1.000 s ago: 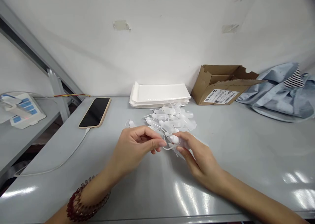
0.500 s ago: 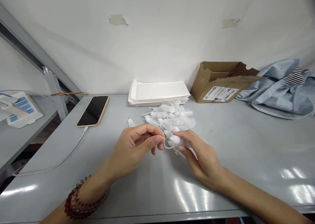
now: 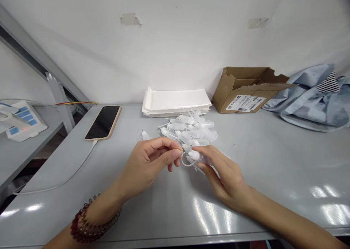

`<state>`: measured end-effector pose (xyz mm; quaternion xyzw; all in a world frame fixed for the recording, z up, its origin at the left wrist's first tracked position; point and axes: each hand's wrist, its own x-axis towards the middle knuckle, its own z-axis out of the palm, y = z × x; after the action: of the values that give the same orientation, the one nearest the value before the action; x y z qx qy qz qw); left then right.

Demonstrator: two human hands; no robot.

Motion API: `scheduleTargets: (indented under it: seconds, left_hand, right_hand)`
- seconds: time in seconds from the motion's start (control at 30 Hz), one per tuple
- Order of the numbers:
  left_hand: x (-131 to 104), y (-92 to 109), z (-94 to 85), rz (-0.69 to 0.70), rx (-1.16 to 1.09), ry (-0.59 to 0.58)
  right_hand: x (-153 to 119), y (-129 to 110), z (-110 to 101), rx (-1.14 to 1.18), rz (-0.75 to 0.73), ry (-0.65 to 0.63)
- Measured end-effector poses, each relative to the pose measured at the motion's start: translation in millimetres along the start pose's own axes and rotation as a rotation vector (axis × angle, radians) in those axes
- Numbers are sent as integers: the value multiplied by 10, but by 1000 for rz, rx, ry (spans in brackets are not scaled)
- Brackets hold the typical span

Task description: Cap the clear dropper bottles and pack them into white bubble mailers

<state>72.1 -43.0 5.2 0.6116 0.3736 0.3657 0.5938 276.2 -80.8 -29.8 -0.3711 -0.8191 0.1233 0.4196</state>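
Observation:
My right hand [image 3: 222,172] is closed around a small translucent needle-tip squeeze bottle [image 3: 195,155], tilted so its white top and thin metal tip point left. A thin white strap [image 3: 188,165] loops from the bottle's neck to my left hand [image 3: 155,159]. The left thumb and index finger pinch the strap's end, probably its small cap, right by the needle tip; the fingertips mostly hide it. Just beyond both hands lies a loose heap of similar needle-tip bottles [image 3: 191,126]. One more bottle [image 3: 145,135] lies apart, left of the heap.
Behind the heap, a stack of white envelopes [image 3: 177,99] rests near the wall. An open cardboard box [image 3: 226,84] and light blue cloth [image 3: 303,95] are at back right. A phone [image 3: 104,122] with a white cable [image 3: 79,168] lies left on the grey table [image 3: 153,219].

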Motion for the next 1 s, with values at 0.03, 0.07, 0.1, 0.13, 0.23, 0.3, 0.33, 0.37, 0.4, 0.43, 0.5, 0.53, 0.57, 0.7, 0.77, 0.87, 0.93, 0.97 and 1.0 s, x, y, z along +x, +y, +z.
scheduleTargets:
  seconds: [0.03,0.07,0.1,0.13,0.23,0.3,0.33,0.37,0.4,0.43,0.5,0.53,0.57,0.7,0.77,0.87,0.93,0.97,1.0]
  left_hand:
    - [-1,2,2,7,17,8]
    - [-1,3,4,16,39,18]
    - [-2,5,7,26,68,29]
    - [-3,6,10,36,103,42]
    - [-5,4,18,103,227,80]
    - [-4,-4,24,163,307,90]
    - [-3,-9,29,194,348,94]
    - [-2,-16,35,219,389,98]
    - [-1,-24,43,237,425,101]
    - [0,-34,53,252,449,104]
    - [0,-59,75,260,456,95]
    - [-1,-74,86,260,450,89]
    - [-2,-90,96,262,444,83]
    - [-4,-147,119,281,436,67]
    - [-5,-163,126,283,421,53]
    - [-11,-172,148,285,378,46]
    - [-14,-176,170,240,308,60]
    - [-12,-180,180,194,255,61]
    - [-7,-186,188,137,192,55]
  right_hand:
    - [-4,2,1,-1,-6,4]
    - [-8,4,3,-4,-10,8]
    - [-11,8,6,-9,-11,10]
    - [-14,12,8,-16,-11,8]
    - [-16,24,14,-52,-19,-11]
    - [-13,30,16,-77,-26,-20]
    - [-11,31,17,-88,-31,-20]
    - [-10,32,19,-95,-37,-17]
    - [-11,32,23,-100,-45,-13]
    - [-13,33,28,-103,-53,-10]
    - [-24,35,46,-111,-61,-5]
    - [-33,36,58,-117,-58,-5]
    - [-43,38,71,-126,-55,-7]
    - [-77,44,118,-171,-76,-13]
    - [-84,45,131,-162,-92,-17]
    - [-81,37,139,-127,-87,-36]
    - [-72,28,145,-89,-60,-55]
    - [-66,23,148,-63,-43,-67]
    - [-61,20,153,-38,-31,-76]
